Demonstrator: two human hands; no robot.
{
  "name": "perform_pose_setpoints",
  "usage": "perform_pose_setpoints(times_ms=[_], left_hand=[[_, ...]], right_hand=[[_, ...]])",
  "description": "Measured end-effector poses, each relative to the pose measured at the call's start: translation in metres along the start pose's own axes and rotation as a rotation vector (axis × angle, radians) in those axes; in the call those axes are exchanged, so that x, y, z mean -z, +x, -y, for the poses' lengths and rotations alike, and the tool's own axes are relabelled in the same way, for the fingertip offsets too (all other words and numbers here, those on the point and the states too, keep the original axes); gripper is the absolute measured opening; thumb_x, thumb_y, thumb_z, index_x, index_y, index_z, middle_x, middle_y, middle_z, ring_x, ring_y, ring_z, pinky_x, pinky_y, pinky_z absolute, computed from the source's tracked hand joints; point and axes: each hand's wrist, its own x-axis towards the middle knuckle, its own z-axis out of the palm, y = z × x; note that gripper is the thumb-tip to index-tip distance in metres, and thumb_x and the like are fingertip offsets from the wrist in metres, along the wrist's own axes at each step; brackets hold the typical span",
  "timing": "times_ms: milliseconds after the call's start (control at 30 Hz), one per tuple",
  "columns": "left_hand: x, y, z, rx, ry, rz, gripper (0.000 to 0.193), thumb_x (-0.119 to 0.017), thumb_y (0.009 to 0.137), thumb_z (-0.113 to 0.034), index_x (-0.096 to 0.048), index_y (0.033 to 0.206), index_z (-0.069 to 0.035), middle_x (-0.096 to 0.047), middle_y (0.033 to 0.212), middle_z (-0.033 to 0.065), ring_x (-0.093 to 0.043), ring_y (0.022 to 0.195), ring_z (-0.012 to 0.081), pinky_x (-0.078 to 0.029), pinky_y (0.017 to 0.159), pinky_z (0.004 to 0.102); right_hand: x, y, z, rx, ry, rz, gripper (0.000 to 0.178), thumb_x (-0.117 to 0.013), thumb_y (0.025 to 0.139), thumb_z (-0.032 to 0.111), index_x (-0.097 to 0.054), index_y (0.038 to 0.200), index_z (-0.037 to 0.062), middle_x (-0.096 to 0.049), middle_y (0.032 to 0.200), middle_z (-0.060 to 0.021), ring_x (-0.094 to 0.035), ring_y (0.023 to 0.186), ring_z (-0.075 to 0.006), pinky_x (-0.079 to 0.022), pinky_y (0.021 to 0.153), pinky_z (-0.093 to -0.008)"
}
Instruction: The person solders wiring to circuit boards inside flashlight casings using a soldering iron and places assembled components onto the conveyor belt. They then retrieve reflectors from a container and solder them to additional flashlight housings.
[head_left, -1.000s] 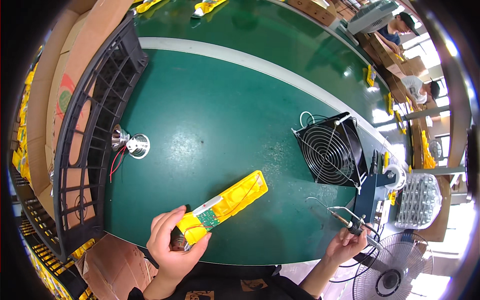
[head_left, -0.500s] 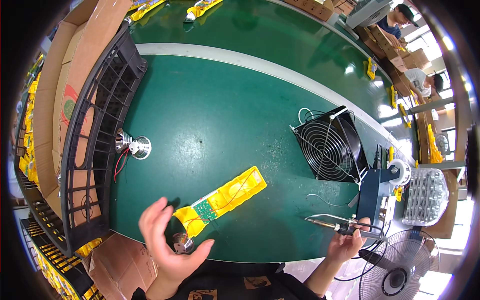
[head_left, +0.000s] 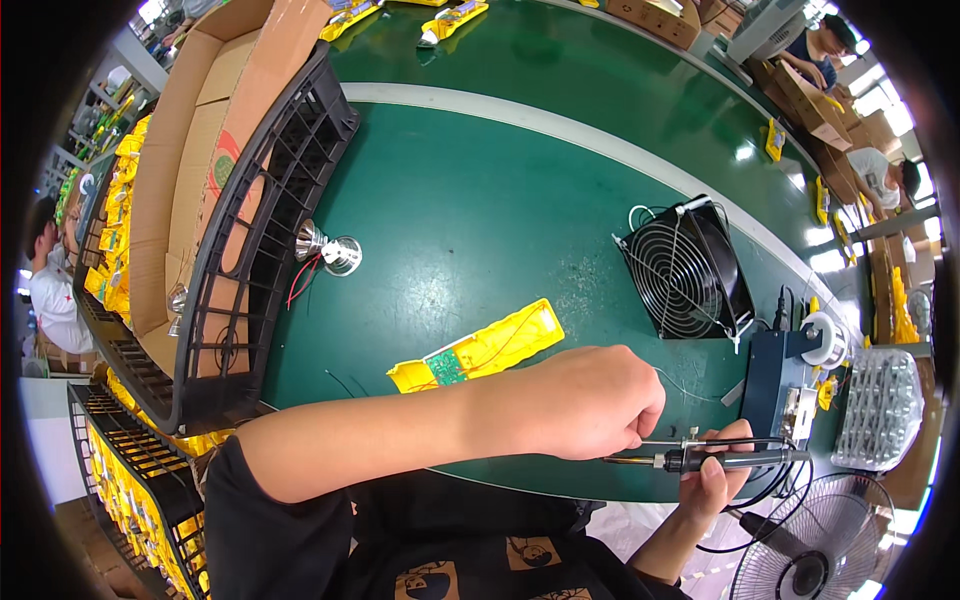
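Note:
My right hand (head_left: 715,470) is closed around a soldering iron (head_left: 690,460), its tip pointing left. A thin metal solder feed tube runs along the iron's upper side. Stretched across in front of me, my left arm brings my left hand (head_left: 605,400) to the front end of the iron. Its fingers are pinched together there; what they hold, if anything, is hidden. Behind the left forearm lies a yellow plastic casing (head_left: 515,338) with a green circuit board (head_left: 445,367) and thin red wires, its lower edge partly covered.
Two silver lamp cups (head_left: 342,256) with red wires lie by a black plastic crate (head_left: 215,270) and cardboard box (head_left: 165,190) at left. On the right stand a black fan (head_left: 685,270), a blue solder stand (head_left: 765,375) and a clear plastic tray pack (head_left: 880,410).
My left hand has swung right, from beside the yellow casing to the iron's front, and its fingers have closed. The left forearm now covers where a silver lamp cup lay. The view has shifted.

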Motion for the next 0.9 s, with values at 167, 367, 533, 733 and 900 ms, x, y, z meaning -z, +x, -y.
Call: perform_pose_setpoints(times_ms=[167,367,533,733,900], left_hand=[[-0.008,0.005,0.001,-0.151,0.170,-0.034,0.007,-0.061,0.068,-0.009,-0.061,0.073,-0.004,-0.060,0.071,0.0095,-0.054,0.069,0.0251,-0.042,0.063,0.0353],[-0.014,0.011,0.007,-0.196,0.255,-0.116,0.009,-0.063,0.065,-0.009,-0.062,0.073,-0.005,-0.058,0.070,0.0052,-0.052,0.074,0.0248,-0.042,0.065,0.0349],[-0.014,0.009,0.005,-0.250,0.282,-0.260,0.011,-0.065,0.062,-0.008,-0.060,0.071,-0.005,-0.057,0.068,0.0035,-0.051,0.076,0.0231,-0.041,0.066,0.0341],[-0.010,0.011,0.000,-0.245,0.263,-0.281,0.012,-0.066,0.060,-0.008,-0.058,0.068,-0.005,-0.056,0.067,0.0036,-0.051,0.074,0.0222,-0.041,0.066,0.0338],[-0.009,0.011,0.005,-0.254,0.239,-0.317,0.011,-0.065,0.060,-0.008,-0.057,0.068,-0.004,-0.056,0.067,0.0043,-0.051,0.073,0.0225,-0.041,0.065,0.0339]], right_hand=[[0.008,-0.003,-0.003,-0.011,0.007,-0.001,0.038,-0.067,0.067,0.024,-0.038,0.072,0.0004,-0.043,0.057,-0.0056,-0.040,0.039,-0.0071,-0.034,0.035,-0.0164],[0.007,-0.004,-0.004,-0.027,-0.092,-0.004,0.039,-0.064,0.070,0.030,-0.033,0.073,0.0051,-0.036,0.052,0.0006,-0.035,0.037,-0.0037,-0.031,0.035,-0.0141],[0.007,-0.004,-0.006,0.001,-0.117,-0.016,0.042,-0.065,0.069,0.032,-0.033,0.074,0.0053,-0.036,0.054,0.0011,-0.034,0.038,-0.0035,-0.030,0.036,-0.0138],[0.009,-0.004,-0.006,0.023,-0.156,-0.026,0.048,-0.067,0.068,0.037,-0.034,0.073,0.0028,-0.036,0.056,-0.0004,-0.037,0.040,-0.0057,-0.032,0.036,-0.0161],[0.009,-0.003,-0.007,0.011,-0.181,-0.038,0.047,-0.066,0.069,0.037,-0.035,0.074,0.0027,-0.038,0.056,-0.0011,-0.037,0.039,-0.0057,-0.032,0.036,-0.0159]])
